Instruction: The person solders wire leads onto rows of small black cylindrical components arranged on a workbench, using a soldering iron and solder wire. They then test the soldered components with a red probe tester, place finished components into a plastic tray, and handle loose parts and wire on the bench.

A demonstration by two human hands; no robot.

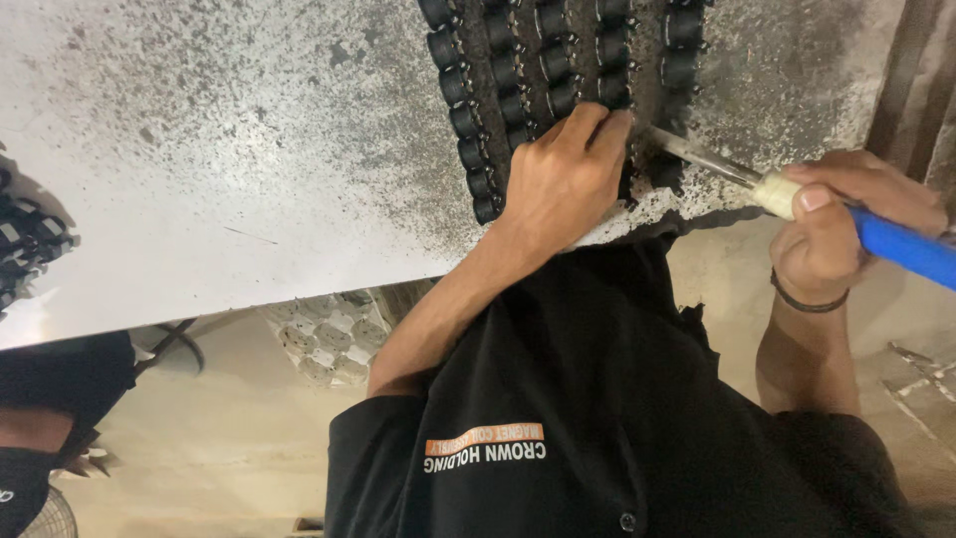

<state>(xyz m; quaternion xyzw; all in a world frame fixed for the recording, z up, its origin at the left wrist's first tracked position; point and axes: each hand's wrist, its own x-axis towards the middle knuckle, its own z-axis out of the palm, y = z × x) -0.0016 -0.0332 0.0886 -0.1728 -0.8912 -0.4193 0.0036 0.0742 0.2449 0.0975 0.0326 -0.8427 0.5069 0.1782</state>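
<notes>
Head view: upside-down picture.
Left hand (563, 174): fingers are pressing flat on the black coils (518, 60), gripping nothing.
Right hand (832, 224): fingers are curling tight around the blue-handled screwdriver (787, 194), tip reaching the coils beside the left fingertips.

Black shirt (597, 399) fills lower frame; pale tiled block (329, 339), perhaps fan (45, 513) at corner.

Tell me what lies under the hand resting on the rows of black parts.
The left hand covers the near ends of the middle rows of black parts on the grey table. Uncovered parts show beyond its fingertips; the screwdriver tip vanishes beside it. What is beneath stays hidden.
</notes>
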